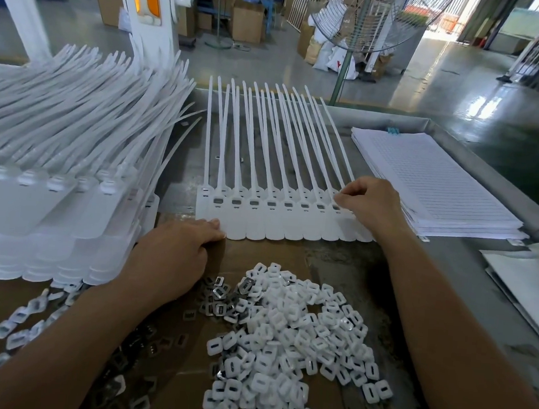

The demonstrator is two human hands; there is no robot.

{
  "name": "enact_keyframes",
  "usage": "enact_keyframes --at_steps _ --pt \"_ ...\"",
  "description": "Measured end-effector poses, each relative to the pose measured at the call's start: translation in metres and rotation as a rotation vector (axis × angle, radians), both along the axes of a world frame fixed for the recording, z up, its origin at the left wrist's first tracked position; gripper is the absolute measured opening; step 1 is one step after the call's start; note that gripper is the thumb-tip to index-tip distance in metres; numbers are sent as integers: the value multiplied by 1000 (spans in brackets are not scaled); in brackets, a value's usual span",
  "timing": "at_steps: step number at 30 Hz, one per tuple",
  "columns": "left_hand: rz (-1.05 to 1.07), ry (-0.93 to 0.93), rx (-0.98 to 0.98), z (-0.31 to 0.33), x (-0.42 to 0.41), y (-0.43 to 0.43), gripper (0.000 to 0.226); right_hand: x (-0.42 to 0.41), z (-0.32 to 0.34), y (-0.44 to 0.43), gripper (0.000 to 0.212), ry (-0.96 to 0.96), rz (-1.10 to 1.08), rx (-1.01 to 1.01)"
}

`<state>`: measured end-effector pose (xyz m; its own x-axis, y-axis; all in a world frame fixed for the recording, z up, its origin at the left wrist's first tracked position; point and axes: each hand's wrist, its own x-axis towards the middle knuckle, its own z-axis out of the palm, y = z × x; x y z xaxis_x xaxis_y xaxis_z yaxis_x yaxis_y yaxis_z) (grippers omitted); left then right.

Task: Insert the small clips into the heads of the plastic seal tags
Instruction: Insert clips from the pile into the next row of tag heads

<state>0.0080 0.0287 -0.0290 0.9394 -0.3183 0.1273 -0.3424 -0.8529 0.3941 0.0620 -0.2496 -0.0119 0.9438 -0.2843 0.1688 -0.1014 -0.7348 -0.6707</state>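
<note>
The left grip (174,255) lay released, pressing the near edge of the row of seal tags (276,229); the right grip (370,201) pinched its rightmost head, beyond the pile of clips (287,334)

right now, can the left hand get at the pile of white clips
Probably yes: the left hand rests on the tag row's near left corner, and the clip pile lies close beside its wrist, nothing blocking.

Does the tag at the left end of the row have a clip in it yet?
Empty, it seems: the leftmost head looks plain white, while the next head shows a grey clip.
</note>
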Motion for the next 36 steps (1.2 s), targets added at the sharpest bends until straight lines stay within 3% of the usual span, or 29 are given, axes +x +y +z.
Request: enact_keyframes --at_steps 4,9,12,18,25,36 --pt "7 14 4 1 0 0 49 -16 33 33 12 63 345 37" --pt "16 12 30 1 -1 -1 50 -44 51 85 4 299 764 -167" --pt "17 0 26 1 -1 -1 50 -54 46 103 12 386 896 -291" --pt "-2 -1 41 -1 0 0 50 -58 36 113 16 429 940 -357" --pt "0 -16 24 -1 0 0 50 -59 37 112 7 414 946 -296" --pt "6 -21 21 2 -3 -2 49 -54 46 101 15 328 831 -155"
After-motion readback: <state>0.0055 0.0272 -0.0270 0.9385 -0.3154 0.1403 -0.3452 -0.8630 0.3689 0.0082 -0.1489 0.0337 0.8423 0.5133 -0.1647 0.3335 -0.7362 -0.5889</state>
